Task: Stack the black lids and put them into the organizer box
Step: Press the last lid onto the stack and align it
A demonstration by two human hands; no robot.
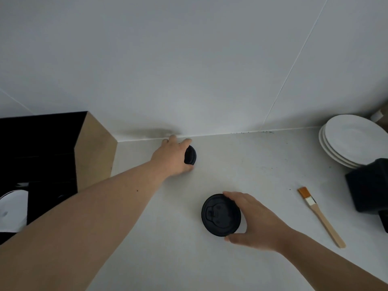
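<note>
Two black lids in play. The near lid (220,215) lies flat on the pale surface (262,169), top face up with its moulded sip tab showing, and the right hand (255,222) cups its right edge, forefinger curled over the far rim and thumb tucked against the near rim. The far lid (190,155) sits back by the wall, and the left hand (175,156) covers most of it, fingers wrapped round it so only its right side peeks out; whether it is lifted off the surface I cannot tell. Off to the left stands the organizer box (63,152), black inside with brown cardboard sides, something white low in one compartment. Right of the near lid lies a wooden-handled brush (321,217), and past it a stack of white plates (352,141) beside a black container (369,185).
</note>
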